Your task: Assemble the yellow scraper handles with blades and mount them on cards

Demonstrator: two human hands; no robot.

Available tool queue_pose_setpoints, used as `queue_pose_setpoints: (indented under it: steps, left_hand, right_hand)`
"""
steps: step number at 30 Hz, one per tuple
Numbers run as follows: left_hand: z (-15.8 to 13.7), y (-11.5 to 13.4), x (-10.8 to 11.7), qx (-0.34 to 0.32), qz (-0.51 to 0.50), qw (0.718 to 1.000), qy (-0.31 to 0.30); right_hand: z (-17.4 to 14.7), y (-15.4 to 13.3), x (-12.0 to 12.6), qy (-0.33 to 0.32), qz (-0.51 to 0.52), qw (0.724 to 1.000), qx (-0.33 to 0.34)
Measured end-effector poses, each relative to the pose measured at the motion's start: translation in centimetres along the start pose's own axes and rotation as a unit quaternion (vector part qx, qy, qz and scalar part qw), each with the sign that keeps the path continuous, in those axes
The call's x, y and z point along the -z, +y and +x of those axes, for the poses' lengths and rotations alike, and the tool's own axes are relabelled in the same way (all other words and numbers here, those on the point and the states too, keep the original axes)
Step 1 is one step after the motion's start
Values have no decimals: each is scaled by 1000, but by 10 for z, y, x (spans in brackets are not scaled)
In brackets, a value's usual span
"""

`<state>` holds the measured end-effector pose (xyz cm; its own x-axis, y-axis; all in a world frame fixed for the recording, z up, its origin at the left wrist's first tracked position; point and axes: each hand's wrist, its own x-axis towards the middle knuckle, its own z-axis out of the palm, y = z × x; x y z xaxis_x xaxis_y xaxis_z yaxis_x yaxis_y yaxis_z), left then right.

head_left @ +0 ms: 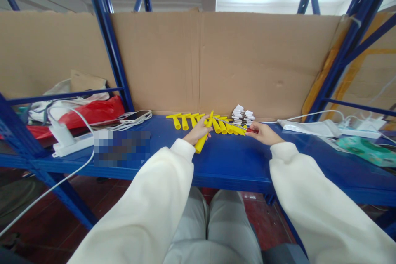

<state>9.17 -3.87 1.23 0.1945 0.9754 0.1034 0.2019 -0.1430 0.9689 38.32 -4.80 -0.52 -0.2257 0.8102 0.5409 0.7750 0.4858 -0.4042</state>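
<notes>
My left hand [198, 130] is closed around a yellow T-shaped plastic piece [201, 143], tilted with its round tube end toward me. In my right hand [265, 133] is a screwdriver with a red handle [252, 130]. Its thin metal shaft points left, and the tip meets or passes close to the yellow piece; I cannot tell which. Several similar yellow pieces [177, 122] lie in a row behind my hands, on both sides of my left hand. Beside the row on the right sits a pile of white pieces with dark parts [243, 114].
The blue shelf [232, 161] backs onto a cardboard panel [262, 62]. On the left are a phone [136, 116], a white power strip [74, 144] with cables and a red bag [108, 111]. A white packet [311, 128] and a green package [368, 150] lie on the right.
</notes>
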Motion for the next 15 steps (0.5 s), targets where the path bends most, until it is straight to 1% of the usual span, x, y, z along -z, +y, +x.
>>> queue_pose_setpoints:
  steps: [4,9,15]
  left_hand:
    - [0,0,1,-1,5,1000,-1]
    - [1,0,1,-2,9,1000,-6]
    - [5,-3,2,-30,10,999,9]
  right_hand:
    - [-1,-2,0,-17,-9,1000,8]
    - [0,-2,-1,-32,-18,999,-11]
    - [0,-5,-2,-42,-18,999,-5]
